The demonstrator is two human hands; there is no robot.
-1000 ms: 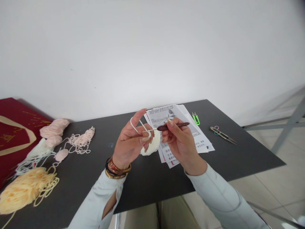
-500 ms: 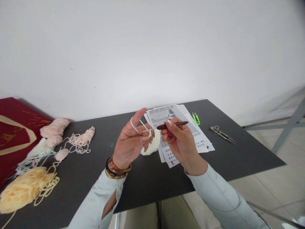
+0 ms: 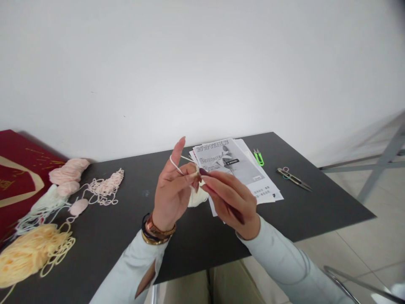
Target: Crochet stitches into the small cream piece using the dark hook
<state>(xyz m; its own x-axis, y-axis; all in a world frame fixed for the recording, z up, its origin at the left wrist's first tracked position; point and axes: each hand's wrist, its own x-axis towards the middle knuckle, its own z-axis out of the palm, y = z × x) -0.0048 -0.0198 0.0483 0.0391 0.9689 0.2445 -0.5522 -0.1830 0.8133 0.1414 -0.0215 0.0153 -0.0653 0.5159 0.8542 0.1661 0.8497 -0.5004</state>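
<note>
Red and marked with gold, a bag (image 3: 47, 156) with a cream strap (image 3: 36, 181) sits at nine o'clock from the hands, cut off by the view's edge; its inside is hidden. Pink yarn balls (image 3: 69, 171) and a pale, loosely wound skein (image 3: 39, 213) lie just beside it on the dark table (image 3: 104, 240); whether they touch the bag cannot be told. A loose pink heap (image 3: 106, 185) lies nearer the hands, also towards nine, and a yellow skein (image 3: 28, 253) spreads at eight.

At the centre, the left hand (image 3: 175, 190) is raised above the table, forefinger pointing to twelve with a loop of white yarn (image 3: 176, 164) around it, thumb and another finger pinched together on the yarn. The right hand (image 3: 234, 198) meets it from three o'clock, fingers close together around a hook (image 3: 203, 172); only dark bits of its handle show, so its exact angle is hard to judge. Just below the meeting fingertips, at six, a white ball (image 3: 196, 199) is partly covered by the hands.

Printed papers (image 3: 243, 164) overlap in a pile at three o'clock. Beyond them, on the same side, lie green snips (image 3: 258, 158) and, farther out, metal snips (image 3: 294, 179).
</note>
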